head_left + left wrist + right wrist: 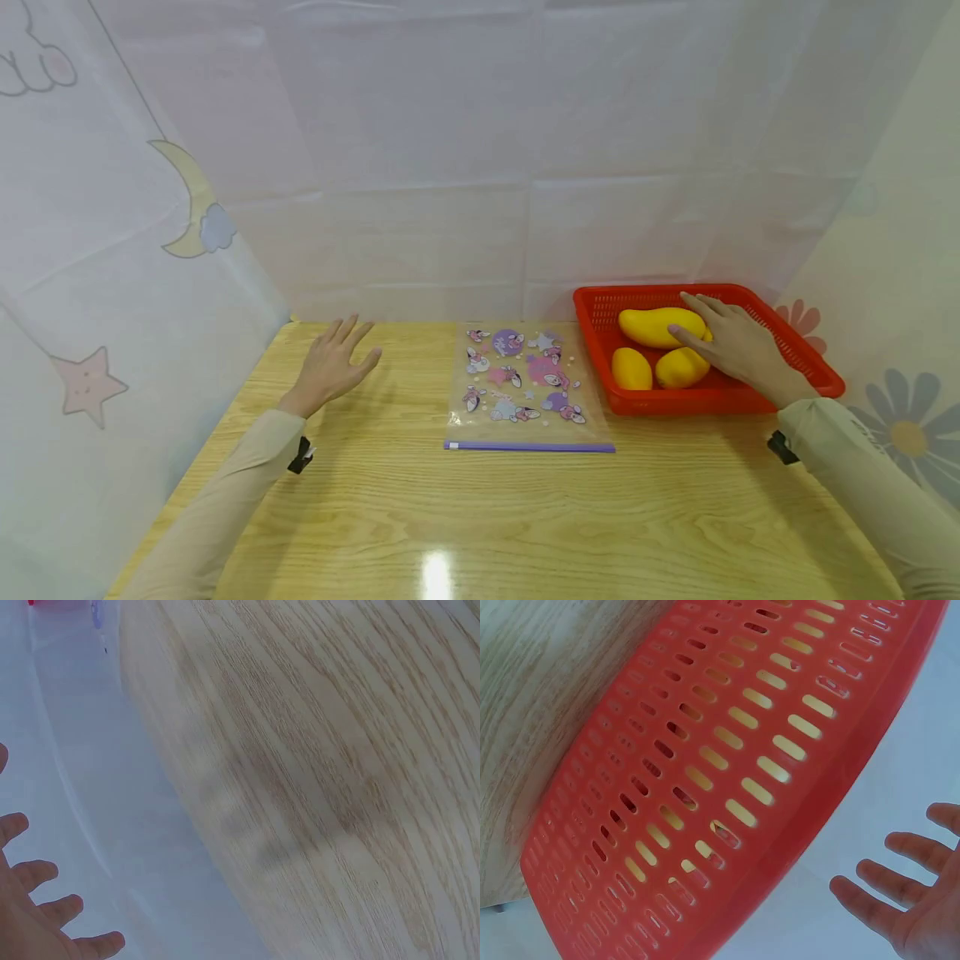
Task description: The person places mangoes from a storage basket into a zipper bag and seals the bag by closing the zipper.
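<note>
My right hand (738,346) hovers over a red plastic basket (675,405), fingers extended and nothing gripped. Several yellow fruits lie in the basket: a long mango (652,327) at the back, a shorter mango-like one (632,369) at front left, and a rounder, lemon-like one (681,368) beside it, partly covered by my hand. To the left, my left hand (330,367) is held above the table with its fingers spread, holding nothing. Between the hands, a clear zipper bag (487,421) with cartoon prints lies flat, its purple slide strip (532,447) toward me.
Light wood-grain table (390,517) underneath everything. Pale sheeting (420,242) rises along its back edge and both sides, printed with a moon, a star and flowers. The basket's slotted wall (705,750) fills much of the right wrist view.
</note>
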`<action>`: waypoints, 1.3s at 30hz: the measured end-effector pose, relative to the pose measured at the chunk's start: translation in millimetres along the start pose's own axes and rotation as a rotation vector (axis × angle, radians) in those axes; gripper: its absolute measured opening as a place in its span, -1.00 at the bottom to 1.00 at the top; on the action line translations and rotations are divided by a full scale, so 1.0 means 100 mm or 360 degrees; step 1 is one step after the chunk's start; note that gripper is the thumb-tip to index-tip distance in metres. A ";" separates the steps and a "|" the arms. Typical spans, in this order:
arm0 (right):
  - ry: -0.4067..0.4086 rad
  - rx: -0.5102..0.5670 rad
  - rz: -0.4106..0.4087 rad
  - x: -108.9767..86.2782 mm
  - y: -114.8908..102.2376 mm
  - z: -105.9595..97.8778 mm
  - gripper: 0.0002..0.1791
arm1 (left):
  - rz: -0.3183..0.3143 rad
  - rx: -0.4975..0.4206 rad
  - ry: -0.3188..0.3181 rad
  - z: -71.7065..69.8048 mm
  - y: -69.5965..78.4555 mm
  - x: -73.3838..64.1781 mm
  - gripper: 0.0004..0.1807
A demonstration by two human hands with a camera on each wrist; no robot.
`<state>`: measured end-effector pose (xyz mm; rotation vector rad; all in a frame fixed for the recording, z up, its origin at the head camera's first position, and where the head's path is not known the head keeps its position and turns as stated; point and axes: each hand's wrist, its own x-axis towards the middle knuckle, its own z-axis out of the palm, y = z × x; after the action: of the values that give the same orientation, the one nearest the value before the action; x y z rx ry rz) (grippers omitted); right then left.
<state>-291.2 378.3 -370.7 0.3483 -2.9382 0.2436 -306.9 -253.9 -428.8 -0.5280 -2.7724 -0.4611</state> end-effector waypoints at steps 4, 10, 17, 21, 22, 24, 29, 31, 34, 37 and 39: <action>0.0009 -0.0005 -0.0004 0.00 -0.02 0.00 -0.09 | 0.0007 -0.0029 0.0000 0.00 0.01 0.00 -0.29; -0.0005 -0.0017 -0.0008 0.01 -0.05 0.00 -0.09 | 0.0009 -0.0074 -0.0011 0.02 0.00 -0.01 -0.29; -0.0015 -0.0027 -0.0010 0.01 -0.08 -0.02 -0.09 | 0.0062 -0.0100 0.0027 0.04 0.03 -0.03 -0.31; -0.0013 -0.0014 -0.0026 0.01 -0.10 -0.03 -0.09 | 0.0076 -0.0109 0.0037 0.04 0.05 -0.04 -0.32; -0.0016 -0.0008 -0.0031 0.01 -0.11 -0.03 -0.10 | 0.0074 -0.0109 0.0033 0.03 0.06 -0.04 -0.33; -0.0015 0.0000 -0.0040 0.01 -0.11 -0.02 -0.10 | 0.0074 -0.0108 0.0028 0.04 0.07 -0.04 -0.32; -0.0013 -0.0005 -0.0042 0.01 -0.12 -0.01 -0.10 | 0.0081 -0.0111 0.0008 0.06 0.09 -0.06 -0.32; -0.0008 -0.0011 -0.0040 0.01 -0.12 -0.01 -0.10 | 0.0083 -0.0114 0.0003 0.07 0.10 -0.06 -0.32; -0.0002 -0.0016 -0.0038 0.01 -0.13 -0.02 -0.10 | 0.0086 -0.0111 0.0004 0.07 0.11 -0.06 -0.32; -0.0012 -0.0010 -0.0033 0.01 -0.15 -0.02 -0.10 | 0.0085 -0.0108 0.0003 0.07 0.11 -0.07 -0.33; -0.0024 -0.0008 -0.0032 0.01 -0.15 -0.02 -0.10 | 0.0084 -0.0101 0.0002 0.07 0.11 -0.07 -0.33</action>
<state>-288.4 363.9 -366.2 0.3802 -2.9479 0.2322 -298.2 -243.8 -434.5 -0.6136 -2.7430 -0.5389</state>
